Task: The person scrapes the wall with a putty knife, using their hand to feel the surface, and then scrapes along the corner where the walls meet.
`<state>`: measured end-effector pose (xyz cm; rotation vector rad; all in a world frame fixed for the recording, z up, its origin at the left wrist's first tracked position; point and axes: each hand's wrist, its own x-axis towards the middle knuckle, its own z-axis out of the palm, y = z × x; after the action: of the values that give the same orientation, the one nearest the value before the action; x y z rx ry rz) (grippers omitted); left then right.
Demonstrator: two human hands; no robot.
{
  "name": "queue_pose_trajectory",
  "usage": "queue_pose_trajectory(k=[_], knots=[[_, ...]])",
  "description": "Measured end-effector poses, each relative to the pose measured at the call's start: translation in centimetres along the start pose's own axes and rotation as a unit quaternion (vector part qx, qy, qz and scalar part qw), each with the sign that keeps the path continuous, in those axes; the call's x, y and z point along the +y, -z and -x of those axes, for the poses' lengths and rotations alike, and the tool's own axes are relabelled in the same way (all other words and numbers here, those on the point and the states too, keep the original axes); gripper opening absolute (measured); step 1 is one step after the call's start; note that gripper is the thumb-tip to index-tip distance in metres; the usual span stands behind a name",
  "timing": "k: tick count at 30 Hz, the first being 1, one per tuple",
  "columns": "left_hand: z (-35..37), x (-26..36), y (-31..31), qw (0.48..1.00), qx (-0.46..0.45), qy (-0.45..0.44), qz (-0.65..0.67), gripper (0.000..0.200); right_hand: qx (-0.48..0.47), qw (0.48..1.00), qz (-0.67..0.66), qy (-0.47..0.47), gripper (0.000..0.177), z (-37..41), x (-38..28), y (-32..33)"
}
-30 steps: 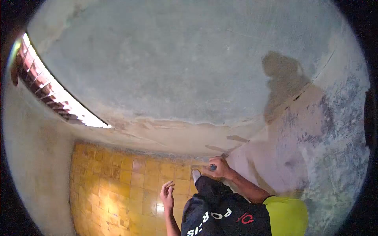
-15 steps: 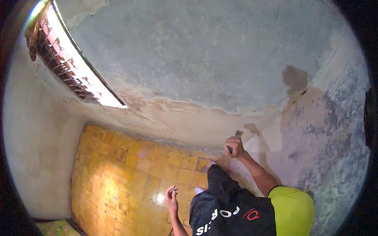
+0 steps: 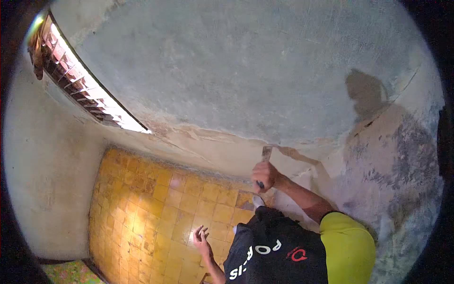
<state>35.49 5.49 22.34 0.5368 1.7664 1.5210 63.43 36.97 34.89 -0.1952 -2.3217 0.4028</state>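
My right hand (image 3: 266, 176) is wrapped round the dark handle of a scraper (image 3: 267, 152), whose flat metal blade points up at the wall (image 3: 227, 147). The blade's tip meets the edge where the grey-blue paint (image 3: 236, 80) ends and a bare beige band begins; whether it touches cannot be made out for certain. Low over the floor, my left hand (image 3: 202, 240) hangs with its fingers loosely bent and apart, holding nothing.
Yellow tiles (image 3: 161, 208) cover the floor. A barred window (image 3: 85, 83) lets in light at the upper left. The right wall (image 3: 392, 180) is stained and patchy. A flowered cloth (image 3: 71, 273) lies at the lower left corner.
My right hand has moved left with the scraper, and its blade has risen to the paint edge. My left hand has shifted slightly left and down. The view has tilted a little.
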Motion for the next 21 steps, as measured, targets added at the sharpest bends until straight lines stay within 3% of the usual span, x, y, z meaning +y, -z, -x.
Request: queue_pose_trajectory(k=[4, 11, 16, 19, 21], knots=[[-0.4, 0.8, -1.5, 1.0, -0.015, -0.018, -0.003, 0.025, 0.026, 0.998, 0.018, -0.052, 0.018, 1.2, 2.2, 1.3], [-0.4, 1.0, -1.9, 1.0, -0.024, -0.015, -0.012, 0.024, 0.02, 1.0, 0.004, -0.012, 0.02, 0.4, -0.3, 1.0], [-0.1, 1.7, -1.6, 1.0, -0.023, -0.016, 0.006, 0.024, 0.003, 0.997, 0.059, -0.051, 0.023, 2.1, 0.8, 0.3], [-0.2, 1.2, -1.2, 0.999, -0.028, -0.01, -0.012, 0.024, -0.002, 1.0, -0.011, 0.002, 0.024, 0.9, -1.2, -0.1], [-0.3, 0.5, -0.8, 0.999, -0.028, -0.026, -0.009, 0.024, 0.024, 0.999, 0.029, -0.007, 0.027, 2.6, 0.7, -0.3]])
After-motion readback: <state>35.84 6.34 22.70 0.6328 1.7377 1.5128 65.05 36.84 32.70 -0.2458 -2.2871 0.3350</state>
